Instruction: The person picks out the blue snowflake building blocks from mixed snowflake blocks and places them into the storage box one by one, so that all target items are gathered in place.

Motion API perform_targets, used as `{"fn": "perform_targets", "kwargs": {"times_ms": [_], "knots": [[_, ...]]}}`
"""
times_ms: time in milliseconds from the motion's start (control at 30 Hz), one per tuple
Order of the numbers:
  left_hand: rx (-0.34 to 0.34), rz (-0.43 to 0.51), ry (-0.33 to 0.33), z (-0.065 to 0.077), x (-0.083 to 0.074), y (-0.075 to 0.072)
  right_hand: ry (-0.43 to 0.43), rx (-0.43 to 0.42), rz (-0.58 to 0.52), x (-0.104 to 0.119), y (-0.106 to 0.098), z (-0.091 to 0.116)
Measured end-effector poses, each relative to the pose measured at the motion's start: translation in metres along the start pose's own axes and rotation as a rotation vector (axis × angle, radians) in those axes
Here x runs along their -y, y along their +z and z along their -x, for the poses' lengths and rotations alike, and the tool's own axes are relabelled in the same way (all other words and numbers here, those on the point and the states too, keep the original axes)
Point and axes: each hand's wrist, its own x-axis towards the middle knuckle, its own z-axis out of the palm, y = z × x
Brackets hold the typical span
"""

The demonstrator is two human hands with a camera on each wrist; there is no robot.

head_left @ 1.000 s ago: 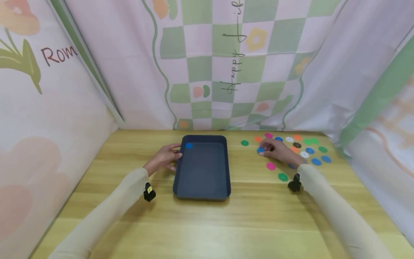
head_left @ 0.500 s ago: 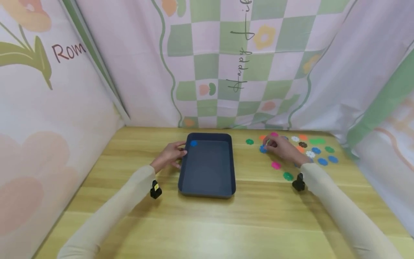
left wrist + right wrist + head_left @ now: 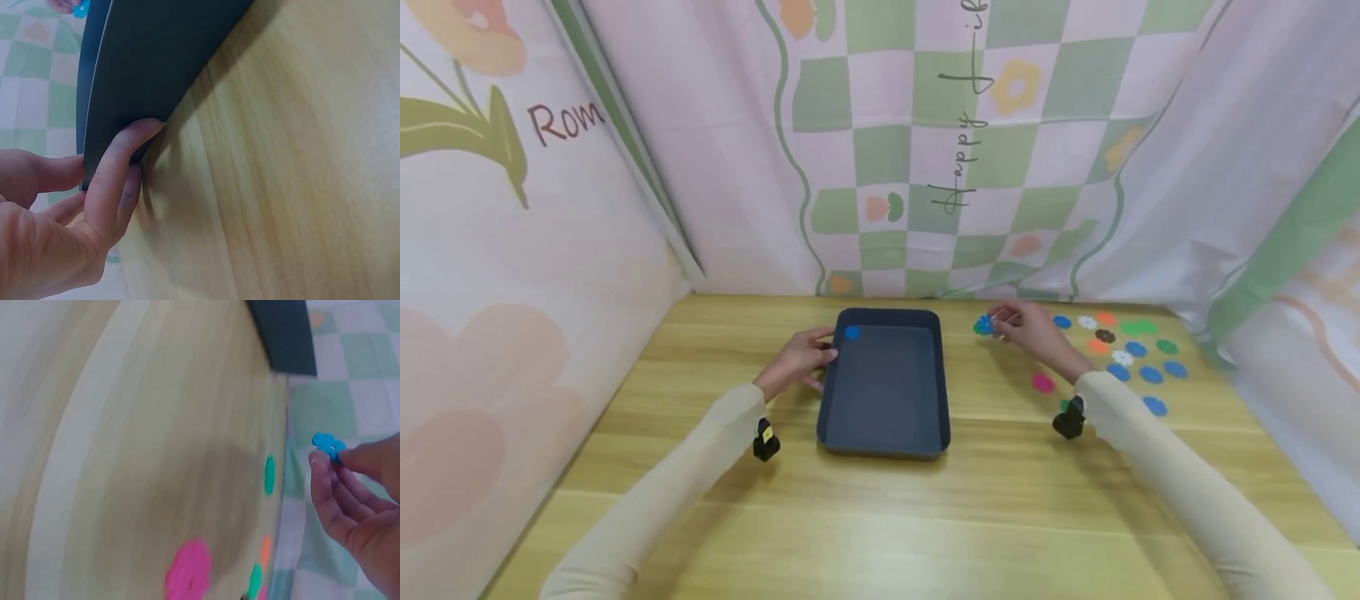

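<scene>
A dark rectangular baking pan (image 3: 883,400) sits on the wooden table with one blue flower-shaped disc (image 3: 852,332) in its far left corner. My left hand (image 3: 797,358) holds the pan's left side; in the left wrist view the bent fingers (image 3: 109,172) lie along the outer wall and another digit meets the rim. My right hand (image 3: 1030,329), raised above the table right of the pan, pinches another blue flower-shaped disc (image 3: 328,445) between thumb and fingertips. In the head view this disc overlaps a green one (image 3: 270,475) lying below it.
Several flower-shaped discs in blue, white, orange, brown and green lie scattered at the table's right, among them a brown disc (image 3: 1104,336) and a pink disc (image 3: 1042,382). A patterned curtain (image 3: 955,167) hangs along the table's far edge.
My right hand has lifted the blue disc off the table and carried it left toward the pan, over the green disc. My left hand stays at the pan. The head view has shifted slightly.
</scene>
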Motion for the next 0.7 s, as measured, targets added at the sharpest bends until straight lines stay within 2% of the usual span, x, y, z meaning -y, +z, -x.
{"fn": "perform_targets", "kwargs": {"times_ms": [200,333,533,700], "knots": [[0.006,-0.006,0.000,0.000,0.000,-0.001,-0.004,0.027,-0.097,0.024,0.007,-0.019],[0.012,-0.009,0.001,-0.001,-0.001,-0.002,0.029,0.046,-0.168,0.045,0.014,-0.032],[-0.007,-0.010,0.006,-0.003,0.000,-0.003,0.072,0.061,-0.275,0.064,0.043,-0.045],[-0.004,0.027,-0.011,-0.006,0.000,-0.002,0.129,0.079,-0.333,0.075,0.067,-0.051]]}}
